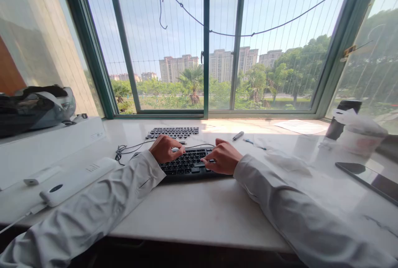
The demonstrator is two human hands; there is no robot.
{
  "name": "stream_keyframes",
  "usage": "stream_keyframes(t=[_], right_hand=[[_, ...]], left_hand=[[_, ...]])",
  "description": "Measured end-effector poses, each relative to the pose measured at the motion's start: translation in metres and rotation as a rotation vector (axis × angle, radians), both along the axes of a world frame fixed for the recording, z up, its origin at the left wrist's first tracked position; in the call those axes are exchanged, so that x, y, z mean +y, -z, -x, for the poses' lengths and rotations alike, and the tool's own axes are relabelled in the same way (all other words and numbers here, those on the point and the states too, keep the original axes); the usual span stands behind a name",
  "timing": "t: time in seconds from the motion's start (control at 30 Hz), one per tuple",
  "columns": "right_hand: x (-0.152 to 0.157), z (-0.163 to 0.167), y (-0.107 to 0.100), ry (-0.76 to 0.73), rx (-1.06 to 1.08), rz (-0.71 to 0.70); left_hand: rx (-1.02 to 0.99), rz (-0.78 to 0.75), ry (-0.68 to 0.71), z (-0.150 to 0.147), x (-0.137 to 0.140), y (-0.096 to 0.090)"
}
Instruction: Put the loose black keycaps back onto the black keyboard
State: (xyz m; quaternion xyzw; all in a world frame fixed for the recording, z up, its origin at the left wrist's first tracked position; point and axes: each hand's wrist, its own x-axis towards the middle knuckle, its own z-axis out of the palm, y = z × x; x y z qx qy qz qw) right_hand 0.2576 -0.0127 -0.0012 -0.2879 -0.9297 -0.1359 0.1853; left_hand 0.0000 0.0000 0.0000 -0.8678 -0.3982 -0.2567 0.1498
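Observation:
A black keyboard [183, 166] lies on the white marble-look counter, beneath both hands. Its surface shows rows of small squares that look like bare key sockets. Over its left part, my left hand [166, 148] is closed, thumb and index finger pinched together; anything between them is too small to make out. My right hand [222, 158] is curled above the right part, thumb and fingertips close to the keys, and what they may hold is hidden. Behind the keyboard, loose black keycaps [172, 132] are laid out in rows.
A dark cable [124, 149] coils left of the keyboard. Small grey tool [238, 135], paper [300, 126], plastic wrap [289, 163], a bagged cup [360, 137] and a phone [370, 179] lie rightward. A white power strip [77, 183] and white box [56, 147] stand left.

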Motion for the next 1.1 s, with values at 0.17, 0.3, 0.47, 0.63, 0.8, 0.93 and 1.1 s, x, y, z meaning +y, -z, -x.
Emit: stream_keyframes(t=[0.17, 0.3, 0.47, 0.63, 0.8, 0.93, 1.1], right_hand=[[0.01, -0.011, 0.003, 0.097, 0.051, -0.106], [0.018, -0.014, 0.009, 0.15, 0.028, -0.104], [0.021, -0.013, 0.01, 0.169, 0.031, -0.104], [0.02, -0.013, 0.008, 0.175, 0.019, -0.1], [0.014, -0.013, 0.008, 0.144, 0.029, -0.128], [0.016, -0.012, 0.008, 0.159, 0.028, -0.103], [0.017, -0.006, 0.007, 0.202, 0.097, -0.036]], left_hand=[[0.136, -0.071, -0.364, 0.014, 0.027, -0.014], [0.252, 0.091, -0.444, 0.016, 0.066, -0.021], [0.39, 0.171, -0.427, 0.005, 0.113, -0.012], [0.416, 0.17, -0.404, -0.006, 0.137, 0.001], [0.39, 0.153, -0.405, -0.009, 0.142, 0.006], [0.32, 0.117, -0.413, -0.01, 0.13, 0.0], [0.165, -0.001, -0.318, -0.015, 0.072, -0.018]])
